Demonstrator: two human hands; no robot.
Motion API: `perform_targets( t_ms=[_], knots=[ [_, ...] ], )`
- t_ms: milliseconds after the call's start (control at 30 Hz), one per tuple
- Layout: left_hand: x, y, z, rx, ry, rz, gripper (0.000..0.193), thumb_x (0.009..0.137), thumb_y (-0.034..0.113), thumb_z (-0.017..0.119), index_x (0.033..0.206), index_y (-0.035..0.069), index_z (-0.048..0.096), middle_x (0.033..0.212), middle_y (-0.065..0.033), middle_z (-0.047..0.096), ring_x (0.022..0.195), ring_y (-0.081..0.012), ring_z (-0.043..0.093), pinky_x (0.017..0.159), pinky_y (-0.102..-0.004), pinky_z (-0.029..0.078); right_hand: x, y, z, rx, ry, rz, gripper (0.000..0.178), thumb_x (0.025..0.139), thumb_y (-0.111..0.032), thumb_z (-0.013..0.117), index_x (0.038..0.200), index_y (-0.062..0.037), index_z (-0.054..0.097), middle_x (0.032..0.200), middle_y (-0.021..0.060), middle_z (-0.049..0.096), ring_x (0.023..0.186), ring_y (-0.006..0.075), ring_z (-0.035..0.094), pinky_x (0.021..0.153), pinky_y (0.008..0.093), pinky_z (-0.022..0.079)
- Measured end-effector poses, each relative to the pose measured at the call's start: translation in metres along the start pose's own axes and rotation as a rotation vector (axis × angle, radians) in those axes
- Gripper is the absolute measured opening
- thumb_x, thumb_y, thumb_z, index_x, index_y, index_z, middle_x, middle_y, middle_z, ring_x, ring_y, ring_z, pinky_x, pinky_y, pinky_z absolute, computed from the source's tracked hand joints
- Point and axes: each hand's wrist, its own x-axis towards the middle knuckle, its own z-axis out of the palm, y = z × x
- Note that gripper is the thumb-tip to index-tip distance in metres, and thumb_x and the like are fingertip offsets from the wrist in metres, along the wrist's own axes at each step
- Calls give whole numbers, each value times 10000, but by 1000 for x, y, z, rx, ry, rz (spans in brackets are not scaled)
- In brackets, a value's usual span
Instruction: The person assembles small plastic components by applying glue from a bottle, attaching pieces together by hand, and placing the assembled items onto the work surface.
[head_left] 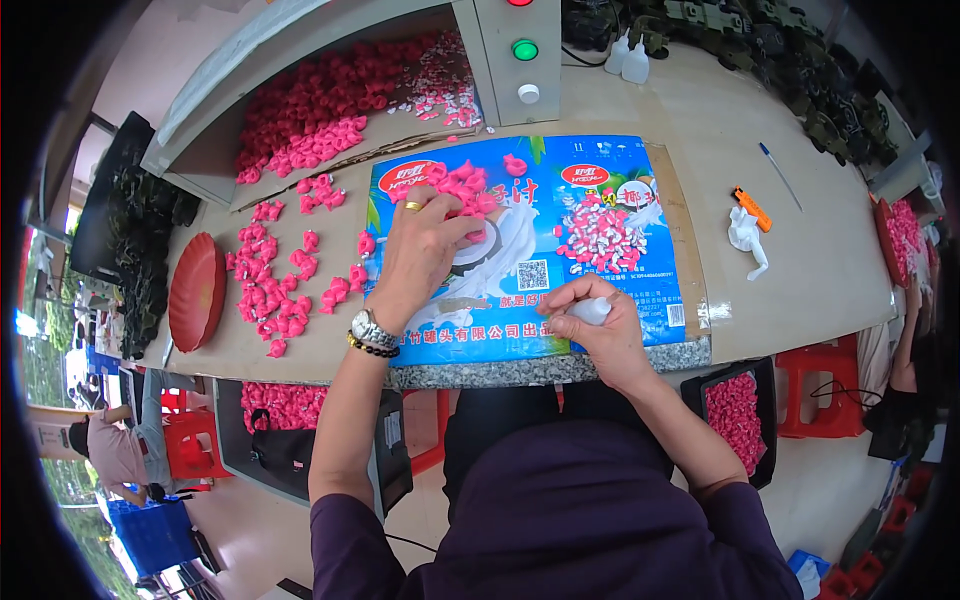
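Note:
My left hand (425, 240), with a ring and a wristwatch, reaches over a small heap of pink moulded pieces (465, 180) on the blue printed cardboard sheet (420, 312). Its fingers are bent in, and a pink piece shows at the thumb tip. In my right hand (612, 335), close to the sheet's front edge, is a small white squeeze bottle (590, 311), gripped between thumb and fingers. Just beyond that hand lies a pile of small pink-and-white parts (600, 235).
More pink pieces (270, 270) are scattered at left, beside a red oval dish (197, 292). A grey box-shaped machine (515, 75) stands behind, pink pieces inside its opening. At right lie an orange-handled tool (752, 210), a crumpled white tissue (746, 238) and a pen (780, 175).

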Motion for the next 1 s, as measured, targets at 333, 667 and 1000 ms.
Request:
perform_targets(
  t_ms=[333, 667, 1000],
  knots=[
    [4, 36, 0, -216, 22, -53, 188, 867, 147, 626, 1041, 75, 612, 880, -78, 590, 854, -238, 533, 769, -347, 440, -8, -20, -3, 40, 7, -33, 345, 841, 55, 598, 1133, -47, 446, 1029, 53, 536, 936, 144, 607, 772, 264, 505],
    [-48, 126, -3, -2082, 80, -944, 215, 1003, 274, 459, 1045, 66, 493, 794, -43, 523, 555, -101, 421, 474, -231, 316, -15, -78, -13, -799, 155, -584, 347, 692, 49, 720, 1024, -2, 634, 970, 120, 650, 878, 266, 644, 760, 323, 513],
    [-67, 134, -3, -2208, 27, -1041, 388, 1033, 402, 342, 857, 99, 510, 634, 28, 350, 452, -65, 271, 408, -222, 201, -15, -71, -12, -916, -25, -879, 333, 629, 102, 731, 936, 0, 654, 903, 101, 665, 860, 279, 660, 734, 356, 541]
  ],
)
